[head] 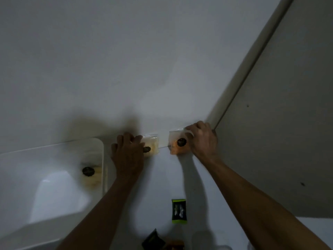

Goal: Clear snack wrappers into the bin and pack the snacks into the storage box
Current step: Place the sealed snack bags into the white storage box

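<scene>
Both hands are up at the far edge of the white bench [180, 177], by the wall. Left hand [128, 151] grips a pale yellow snack pack [152, 144], right hand [202, 139] grips an orange snack pack [177, 144]. Left of the left hand, the white storage box [54, 159] holds 1 yellow pack [91, 175]. Below the hands lies a green-black wrapper [178, 211].

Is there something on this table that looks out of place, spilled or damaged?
Nothing looks spilled or broken. The left hand holds a pale yellow snack pack and the right hand an orange snack pack at the table's far edge. One similar pack already lies in the white storage box. The picture is blurred, so small damage cannot be judged.
</scene>
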### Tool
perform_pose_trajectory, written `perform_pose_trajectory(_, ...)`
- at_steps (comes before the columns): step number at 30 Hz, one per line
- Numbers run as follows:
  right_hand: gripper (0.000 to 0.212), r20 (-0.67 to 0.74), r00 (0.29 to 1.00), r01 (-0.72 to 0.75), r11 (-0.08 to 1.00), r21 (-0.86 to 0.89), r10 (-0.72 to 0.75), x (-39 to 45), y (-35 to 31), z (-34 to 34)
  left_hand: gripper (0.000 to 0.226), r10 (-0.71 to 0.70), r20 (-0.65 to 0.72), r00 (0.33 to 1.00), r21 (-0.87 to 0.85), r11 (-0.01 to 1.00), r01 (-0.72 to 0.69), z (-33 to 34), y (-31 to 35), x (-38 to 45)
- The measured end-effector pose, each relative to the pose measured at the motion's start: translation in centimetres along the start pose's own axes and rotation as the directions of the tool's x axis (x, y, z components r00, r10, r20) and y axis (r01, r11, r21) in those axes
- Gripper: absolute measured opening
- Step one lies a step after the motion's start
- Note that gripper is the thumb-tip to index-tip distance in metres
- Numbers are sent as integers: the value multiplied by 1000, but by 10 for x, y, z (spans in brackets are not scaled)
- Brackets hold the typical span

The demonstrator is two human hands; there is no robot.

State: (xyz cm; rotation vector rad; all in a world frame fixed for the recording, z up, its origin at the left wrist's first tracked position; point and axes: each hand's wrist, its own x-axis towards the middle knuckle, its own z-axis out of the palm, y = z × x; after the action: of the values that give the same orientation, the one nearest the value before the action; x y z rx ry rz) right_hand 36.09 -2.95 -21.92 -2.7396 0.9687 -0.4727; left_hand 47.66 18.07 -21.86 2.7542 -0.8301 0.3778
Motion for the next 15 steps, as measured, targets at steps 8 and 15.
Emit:
perform_pose_trajectory(8,2,-124,988,89,995,-46,-94,6,7,13,5,37,-106,994,53,998,-32,13,-3,4)
perform_pose_trajectory(15,5,-114,950,289,957,-43,-292,-8,19,-2,4,128,-83,988,23,992,-127,3,-6,-13)
